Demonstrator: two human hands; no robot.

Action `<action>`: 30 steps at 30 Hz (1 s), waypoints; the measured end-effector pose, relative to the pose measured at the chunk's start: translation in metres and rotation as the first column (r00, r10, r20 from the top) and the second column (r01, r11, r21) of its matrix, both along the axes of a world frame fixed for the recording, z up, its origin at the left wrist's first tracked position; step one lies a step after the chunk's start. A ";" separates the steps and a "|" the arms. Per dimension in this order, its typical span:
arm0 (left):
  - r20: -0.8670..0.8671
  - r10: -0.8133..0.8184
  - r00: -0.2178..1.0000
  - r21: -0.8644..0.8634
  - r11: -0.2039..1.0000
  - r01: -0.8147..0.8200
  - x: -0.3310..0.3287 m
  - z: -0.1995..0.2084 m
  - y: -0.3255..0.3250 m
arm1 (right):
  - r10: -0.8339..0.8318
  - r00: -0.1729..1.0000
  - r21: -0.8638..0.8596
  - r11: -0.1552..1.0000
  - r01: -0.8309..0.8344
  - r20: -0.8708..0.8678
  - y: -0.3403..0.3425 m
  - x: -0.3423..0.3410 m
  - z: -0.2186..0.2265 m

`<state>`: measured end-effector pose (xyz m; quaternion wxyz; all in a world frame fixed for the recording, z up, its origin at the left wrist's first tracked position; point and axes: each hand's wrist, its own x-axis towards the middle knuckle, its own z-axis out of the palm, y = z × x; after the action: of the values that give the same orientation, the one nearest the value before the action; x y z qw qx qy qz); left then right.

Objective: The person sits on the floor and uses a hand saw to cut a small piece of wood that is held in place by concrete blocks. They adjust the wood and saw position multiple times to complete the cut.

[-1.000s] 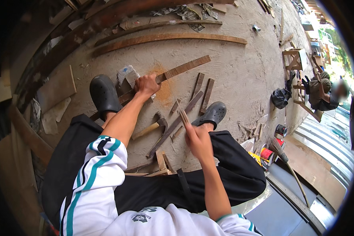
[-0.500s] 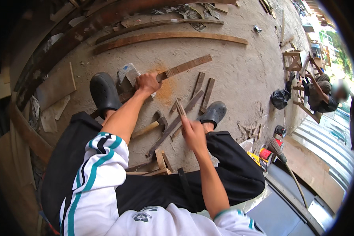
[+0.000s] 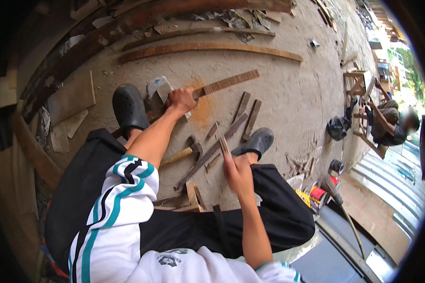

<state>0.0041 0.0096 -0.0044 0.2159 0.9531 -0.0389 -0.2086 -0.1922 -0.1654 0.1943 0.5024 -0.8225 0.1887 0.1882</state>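
Note:
My left hand (image 3: 182, 100) is closed around a long brown wooden strip (image 3: 231, 82), pressing it down over a pale block (image 3: 159, 87) on the ground. The strip's free end sticks out to the right. My right hand (image 3: 239, 175) grips what looks like a handsaw (image 3: 223, 142), its thin blade seen nearly edge-on and reaching toward the strip just right of my left hand. Motion blur hides whether the blade touches the wood. Orange sawdust (image 3: 202, 113) lies on the ground beneath the strip.
Between my feet lie a hammer (image 3: 178, 155), a long dark strip (image 3: 212, 152) and short wooden pieces (image 3: 252, 119). Long boards (image 3: 212, 47) lie farther off. To the right are a broom (image 3: 334, 191), cans (image 3: 318, 194), a black bag (image 3: 337, 128) and a seated person (image 3: 393, 120).
My right hand has drawn back toward my body with the handsaw. My left hand stays on the strip; the whole view has shifted slightly.

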 end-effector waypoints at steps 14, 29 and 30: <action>-0.073 -0.014 0.997 -0.012 1.000 0.013 -0.006 0.009 0.000 | -0.068 0.970 -0.018 0.998 0.066 -0.235 0.001 -0.047 0.051; 0.021 0.009 1.000 -0.002 1.000 -0.009 -0.005 0.000 0.005 | -0.078 0.994 -0.050 0.996 0.074 -0.071 0.010 -0.027 0.022; 0.021 0.007 1.000 -0.023 1.000 -0.007 -0.004 0.004 -0.002 | -0.065 0.998 -0.045 0.997 0.064 -0.016 0.008 -0.010 -0.014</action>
<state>0.0002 0.0079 -0.0002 0.2271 0.9528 -0.0402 -0.1974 -0.2026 -0.1576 0.1807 0.4881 -0.8253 0.2237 0.1748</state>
